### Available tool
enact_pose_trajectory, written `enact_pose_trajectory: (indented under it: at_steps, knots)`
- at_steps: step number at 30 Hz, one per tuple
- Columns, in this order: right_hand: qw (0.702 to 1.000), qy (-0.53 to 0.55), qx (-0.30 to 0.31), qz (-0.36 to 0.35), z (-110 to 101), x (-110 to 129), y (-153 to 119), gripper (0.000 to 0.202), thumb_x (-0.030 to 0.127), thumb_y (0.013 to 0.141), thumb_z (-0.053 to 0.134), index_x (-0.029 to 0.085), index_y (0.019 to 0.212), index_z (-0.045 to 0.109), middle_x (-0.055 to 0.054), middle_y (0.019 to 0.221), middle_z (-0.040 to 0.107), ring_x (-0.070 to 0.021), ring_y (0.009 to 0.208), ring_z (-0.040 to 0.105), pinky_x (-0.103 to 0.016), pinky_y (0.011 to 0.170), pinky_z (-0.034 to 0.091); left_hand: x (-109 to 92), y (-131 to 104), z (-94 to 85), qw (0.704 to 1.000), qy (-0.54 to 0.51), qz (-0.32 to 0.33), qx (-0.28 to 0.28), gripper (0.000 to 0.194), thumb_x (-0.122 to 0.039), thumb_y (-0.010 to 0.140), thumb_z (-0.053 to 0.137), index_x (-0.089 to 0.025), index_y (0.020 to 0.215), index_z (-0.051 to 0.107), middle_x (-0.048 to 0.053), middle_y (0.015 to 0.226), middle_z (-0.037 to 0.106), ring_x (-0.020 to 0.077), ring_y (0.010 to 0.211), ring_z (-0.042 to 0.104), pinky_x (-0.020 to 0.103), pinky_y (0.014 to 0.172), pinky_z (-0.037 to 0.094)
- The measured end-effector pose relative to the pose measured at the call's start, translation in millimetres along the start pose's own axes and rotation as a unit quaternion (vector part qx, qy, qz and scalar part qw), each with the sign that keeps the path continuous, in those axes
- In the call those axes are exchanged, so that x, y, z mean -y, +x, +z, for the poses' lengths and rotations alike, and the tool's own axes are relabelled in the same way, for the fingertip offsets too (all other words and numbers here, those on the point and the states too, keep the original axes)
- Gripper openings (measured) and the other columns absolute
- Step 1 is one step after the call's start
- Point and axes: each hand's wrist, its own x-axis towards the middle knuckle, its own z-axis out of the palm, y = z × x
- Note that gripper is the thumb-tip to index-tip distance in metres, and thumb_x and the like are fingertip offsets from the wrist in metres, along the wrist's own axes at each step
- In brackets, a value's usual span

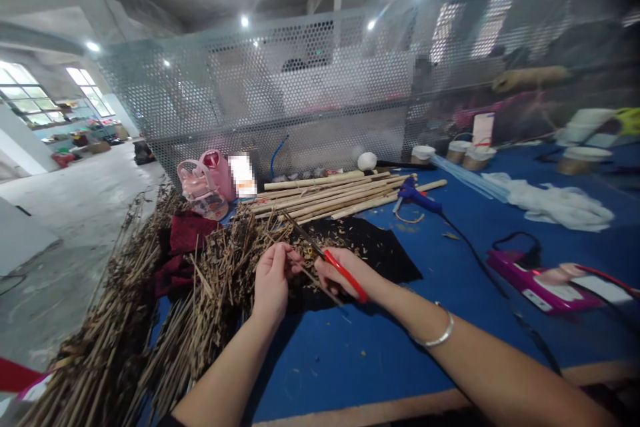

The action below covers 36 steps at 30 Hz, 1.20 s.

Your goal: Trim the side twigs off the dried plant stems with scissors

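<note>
My left hand [274, 273] is closed in a pinch on a thin dried stem [320, 281], which slants down to the right below my right hand. Red-handled scissors [345, 273] are in my right hand [340, 270]; their dark blades point up and left over the dried plant pieces. Beneath both hands lies a black cloth [395, 255] strewn with small dry bits. To the left, a large heap of dried stems [210, 287] with shrivelled heads reaches the table's front edge. My fingers partly hide the stem.
Pale peeled sticks [320, 197] lie behind the cloth. A blue glue gun [417, 197] trails a cord to the right, near a magenta power strip [540, 280]. A pink bottle [217, 173] stands back left, before a perforated metal screen [280, 93]. White plastic [555, 203] lies at right.
</note>
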Motion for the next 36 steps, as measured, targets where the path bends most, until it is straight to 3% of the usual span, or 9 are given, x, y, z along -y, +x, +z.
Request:
enact_pose_trajectory:
  at_steps: [4,6,11,17,23,28,36]
  knots:
    - [0.981,-0.16,-0.109,-0.029,-17.4,-4.4,4.7,0.04,0.056,0.07,0.053,0.018,0.065,0.044,0.005,0.054,0.044,-0.0073,0.048,0.038,-0.019,0.045,0.03,0.7,-4.5,3.9,0.995,0.049,-0.06,0.054,0.031,-0.039,0.074,0.057,-0.014,0.092,0.052,-0.001,0.062,0.059,0.0067,0.05,0.054,0.016,0.047,0.042]
    - [0.964,-0.231,-0.132,-0.026,-25.5,-4.7,5.6,0.038,0.055,0.07,0.055,0.018,0.067,0.045,0.005,0.057,0.045,-0.008,0.052,0.039,-0.02,0.049,0.031,1.3,-8.4,7.6,0.989,0.07,-0.095,0.089,0.035,-0.039,0.072,0.058,-0.015,0.096,0.048,0.001,0.065,0.06,0.0079,0.051,0.056,0.017,0.047,0.042]
    - [0.943,-0.319,-0.095,0.003,-24.5,2.0,0.0,0.038,0.054,0.068,0.057,0.019,0.078,0.047,0.001,0.071,0.053,-0.0104,0.059,0.045,-0.021,0.052,0.032,2.1,-14.3,12.1,0.981,0.093,-0.125,0.118,0.034,-0.04,0.072,0.058,-0.016,0.093,0.047,0.0,0.064,0.059,0.0092,0.052,0.058,0.017,0.047,0.043]
    - [0.907,-0.402,-0.104,-0.075,-12.4,4.9,-5.6,0.044,0.054,0.064,0.062,0.017,0.085,0.05,-0.005,0.086,0.052,-0.0173,0.079,0.048,-0.027,0.067,0.037,4.7,-12.2,9.3,0.983,0.095,-0.105,0.116,0.034,-0.042,0.069,0.06,-0.016,0.089,0.051,-0.003,0.06,0.057,0.0064,0.047,0.052,0.018,0.047,0.044]
    - [0.891,-0.429,-0.126,-0.08,-10.2,6.7,-7.4,0.047,0.056,0.062,0.062,0.018,0.086,0.049,-0.006,0.087,0.053,-0.0185,0.079,0.05,-0.027,0.066,0.036,8.1,-11.2,8.1,0.983,0.106,-0.097,0.118,0.036,-0.042,0.069,0.061,-0.015,0.09,0.053,-0.001,0.06,0.058,0.0058,0.046,0.049,0.018,0.045,0.042]
    - [0.896,-0.424,-0.127,-0.023,-7.8,6.0,-7.3,0.042,0.058,0.066,0.057,0.02,0.082,0.05,-0.002,0.073,0.057,-0.0141,0.06,0.051,-0.023,0.052,0.029,8.7,-10.1,6.9,0.982,0.112,-0.087,0.123,0.034,-0.041,0.07,0.06,-0.014,0.09,0.055,-0.002,0.06,0.057,0.0056,0.047,0.049,0.017,0.045,0.042]
    - [0.896,-0.425,-0.127,0.009,-6.9,3.6,-2.5,0.04,0.059,0.069,0.054,0.02,0.071,0.051,-0.003,0.065,0.059,-0.0145,0.057,0.053,-0.023,0.049,0.027,6.5,-10.0,7.7,0.983,0.126,-0.098,0.092,0.037,-0.043,0.068,0.061,-0.015,0.09,0.053,-0.001,0.058,0.057,0.009,0.049,0.056,0.017,0.043,0.042]
